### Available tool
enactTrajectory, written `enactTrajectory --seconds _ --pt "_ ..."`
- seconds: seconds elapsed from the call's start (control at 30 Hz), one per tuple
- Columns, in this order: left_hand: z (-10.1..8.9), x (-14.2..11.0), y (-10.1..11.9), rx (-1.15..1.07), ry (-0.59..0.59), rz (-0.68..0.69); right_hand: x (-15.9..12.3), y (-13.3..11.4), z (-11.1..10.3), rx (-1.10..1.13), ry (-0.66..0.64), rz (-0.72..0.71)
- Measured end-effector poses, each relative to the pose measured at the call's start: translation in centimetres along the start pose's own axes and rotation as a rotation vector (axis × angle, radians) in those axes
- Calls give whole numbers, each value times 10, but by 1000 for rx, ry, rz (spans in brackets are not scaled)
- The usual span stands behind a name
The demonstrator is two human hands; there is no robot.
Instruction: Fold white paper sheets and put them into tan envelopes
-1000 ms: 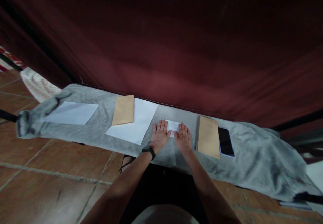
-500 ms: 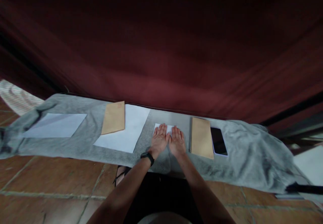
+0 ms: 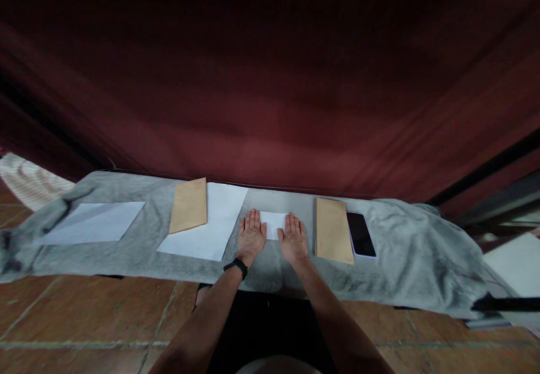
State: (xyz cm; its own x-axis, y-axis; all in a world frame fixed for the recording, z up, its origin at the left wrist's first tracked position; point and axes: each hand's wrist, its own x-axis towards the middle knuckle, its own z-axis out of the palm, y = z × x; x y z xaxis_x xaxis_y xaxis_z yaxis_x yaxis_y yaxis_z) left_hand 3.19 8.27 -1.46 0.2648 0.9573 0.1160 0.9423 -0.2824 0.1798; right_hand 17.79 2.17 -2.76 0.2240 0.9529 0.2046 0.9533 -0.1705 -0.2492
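Observation:
A small folded white paper (image 3: 273, 223) lies on the grey cloth (image 3: 405, 256) in front of me. My left hand (image 3: 251, 235) rests flat on the paper's left end, fingers stretched out, with a black band on the wrist. On the paper's right end my right hand (image 3: 292, 237) lies flat the same way. The two hands are a little apart, and the paper's middle shows between them. Neither hand grips anything.
A brown envelope (image 3: 333, 237) and a dark phone (image 3: 361, 234) lie right of my hands. To the left, another brown envelope (image 3: 189, 212) overlaps a white sheet (image 3: 211, 228); a further white sheet (image 3: 95, 222) lies far left. A dark red curtain (image 3: 270, 81) hangs behind; tiled floor below.
My hands came together over the folded paper, then slid apart toward its two ends, so more of its middle shows. The camera view shifted slightly.

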Motion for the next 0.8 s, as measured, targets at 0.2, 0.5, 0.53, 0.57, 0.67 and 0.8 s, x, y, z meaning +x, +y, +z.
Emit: enactTrajectory --seconds 0.2,0.5,0.53,0.57,0.67,0.8 --pt "-8 -1 -7 -1 16 36 3 -2 -12 21 -56 21" --pt "-10 -51 -6 -27 33 310 -39 -2 -8 54 -46 -179" --pt "-10 -54 -6 -20 35 303 -43 -1 -8 42 -32 -164" --pt "-11 -55 -7 -14 38 291 -46 0 -8 28 -17 -143" --pt "-16 -53 -11 7 29 278 -50 5 -11 -5 21 -97" --pt "-22 -42 -19 43 -52 322 -51 9 -16 -10 30 -73"
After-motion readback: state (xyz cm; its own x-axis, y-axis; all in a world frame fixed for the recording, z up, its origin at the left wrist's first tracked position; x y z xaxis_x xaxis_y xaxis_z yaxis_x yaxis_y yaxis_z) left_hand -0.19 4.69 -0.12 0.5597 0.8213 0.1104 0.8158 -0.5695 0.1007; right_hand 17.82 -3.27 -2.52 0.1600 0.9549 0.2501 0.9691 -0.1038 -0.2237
